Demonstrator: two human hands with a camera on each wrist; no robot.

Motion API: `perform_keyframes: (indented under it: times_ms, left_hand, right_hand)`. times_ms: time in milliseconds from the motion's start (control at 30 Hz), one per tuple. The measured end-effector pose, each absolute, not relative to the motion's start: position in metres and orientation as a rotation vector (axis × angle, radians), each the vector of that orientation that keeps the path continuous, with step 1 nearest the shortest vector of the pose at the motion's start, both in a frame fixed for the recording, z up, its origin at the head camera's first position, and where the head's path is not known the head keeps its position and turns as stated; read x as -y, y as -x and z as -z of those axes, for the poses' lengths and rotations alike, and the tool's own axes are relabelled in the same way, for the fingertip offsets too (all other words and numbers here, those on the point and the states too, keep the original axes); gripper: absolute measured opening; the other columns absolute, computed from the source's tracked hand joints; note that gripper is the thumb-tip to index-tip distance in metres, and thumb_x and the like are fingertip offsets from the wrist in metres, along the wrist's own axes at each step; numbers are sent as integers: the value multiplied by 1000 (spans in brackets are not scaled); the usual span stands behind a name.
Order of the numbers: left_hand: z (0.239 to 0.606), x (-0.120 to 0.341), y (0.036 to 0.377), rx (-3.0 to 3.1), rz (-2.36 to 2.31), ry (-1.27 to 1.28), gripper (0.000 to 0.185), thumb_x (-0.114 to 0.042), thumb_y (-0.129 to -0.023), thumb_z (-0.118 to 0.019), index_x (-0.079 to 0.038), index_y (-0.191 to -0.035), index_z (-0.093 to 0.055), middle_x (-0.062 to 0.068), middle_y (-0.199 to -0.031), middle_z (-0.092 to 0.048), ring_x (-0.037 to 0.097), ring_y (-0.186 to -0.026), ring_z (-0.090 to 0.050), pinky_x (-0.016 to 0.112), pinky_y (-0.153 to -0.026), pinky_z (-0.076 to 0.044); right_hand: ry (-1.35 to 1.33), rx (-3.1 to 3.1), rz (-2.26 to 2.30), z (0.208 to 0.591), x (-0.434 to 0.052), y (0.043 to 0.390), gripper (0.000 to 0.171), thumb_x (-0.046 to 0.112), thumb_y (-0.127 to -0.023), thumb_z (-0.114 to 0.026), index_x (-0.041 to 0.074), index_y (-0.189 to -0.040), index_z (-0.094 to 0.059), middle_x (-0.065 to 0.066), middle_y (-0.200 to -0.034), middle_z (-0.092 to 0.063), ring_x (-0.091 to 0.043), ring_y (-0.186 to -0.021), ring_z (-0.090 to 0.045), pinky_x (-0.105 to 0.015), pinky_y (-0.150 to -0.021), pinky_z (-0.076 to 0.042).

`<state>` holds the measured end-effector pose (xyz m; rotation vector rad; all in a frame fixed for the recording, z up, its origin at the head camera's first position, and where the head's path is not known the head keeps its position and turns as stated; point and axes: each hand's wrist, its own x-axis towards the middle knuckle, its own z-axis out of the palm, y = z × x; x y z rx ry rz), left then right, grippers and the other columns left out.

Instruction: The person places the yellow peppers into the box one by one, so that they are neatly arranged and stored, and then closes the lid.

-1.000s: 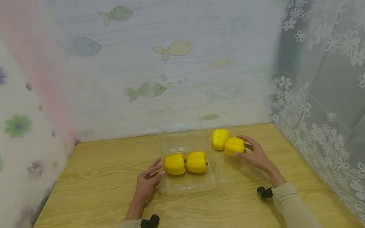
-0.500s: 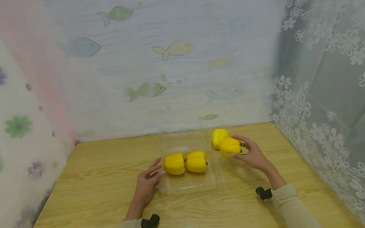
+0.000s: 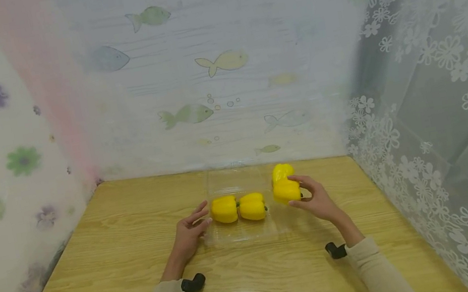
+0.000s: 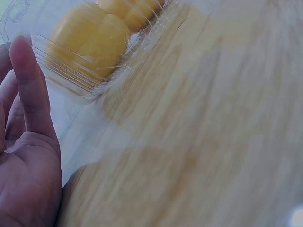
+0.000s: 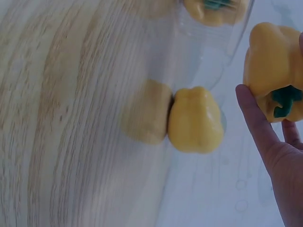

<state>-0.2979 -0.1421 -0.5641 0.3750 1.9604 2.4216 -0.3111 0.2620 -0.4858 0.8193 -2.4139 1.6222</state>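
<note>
My right hand holds a yellow bell pepper between thumb and fingers, to the right of a clear plastic container. In the right wrist view, the held pepper is raised, its green stem showing. My left hand rests at the container's left side. In the left wrist view, a straight digit of the left hand touches the container's rim. Inside the container lie two yellow peppers, a left one and a right one. Another yellow pepper stands on the table behind the held one.
The container's open lid lies toward the back wall. Black wrist mounts, a left one and a right one, stick out by the sleeves. Patterned sheets enclose the wooden table at the back and both sides.
My right hand has carried the gripped pepper leftward, toward the container, and it now partly covers the pepper behind. The left hand and the container stay where they were.
</note>
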Motion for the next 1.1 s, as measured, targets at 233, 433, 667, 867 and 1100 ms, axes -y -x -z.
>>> perform_keyframes:
  times_ms: [233, 433, 667, 867, 1100]
  left_hand:
    - [563, 142, 298, -1966, -2412, -360, 42, -10, -95, -73, 8, -132, -64, 6, -158, -46, 7, -93, -67, 18, -61, -52]
    - [563, 143, 298, -1966, -2417, -367, 42, -10, -95, -73, 8, -131, -64, 6, -158, -46, 6, -91, -68, 18, -61, -52]
    - [566, 143, 299, -1893, -2452, -370, 44, -1, -95, -70, 13, -135, -58, 11, -160, -42, 5, -95, -68, 17, -60, -51]
    - [567, 143, 299, -1853, -2476, -385, 46, 1, -95, -69, 16, -136, -54, 14, -161, -39, 5, -100, -68, 16, -61, -51]
    - [566, 143, 299, -1830, -2483, -387, 47, 2, -94, -69, 17, -136, -54, 14, -162, -39, 6, -99, -68, 16, -59, -49]
  right_hand:
    - [-849, 2419, -1625, 482, -251, 308, 67, -2, -88, -77, 4, -149, -49, -21, -144, -45, -49, -132, -46, -36, -87, -60]
    - [-857, 2433, -1648, 481, -241, 303, 67, 0, -89, -77, 7, -149, -49, -18, -147, -45, -46, -132, -45, -35, -89, -59]
    - [-889, 2431, -1688, 489, -228, 299, 65, 1, -89, -77, 10, -148, -51, -16, -150, -44, -34, -128, -45, -38, -92, -58]
    - [-912, 2425, -1693, 490, -214, 295, 66, 2, -89, -78, 10, -148, -51, -13, -152, -44, -28, -129, -42, -40, -93, -57]
    - [-960, 2441, -1728, 492, -198, 294, 67, 2, -88, -79, 5, -148, -50, -16, -152, -45, -38, -140, -39, -38, -92, -58]
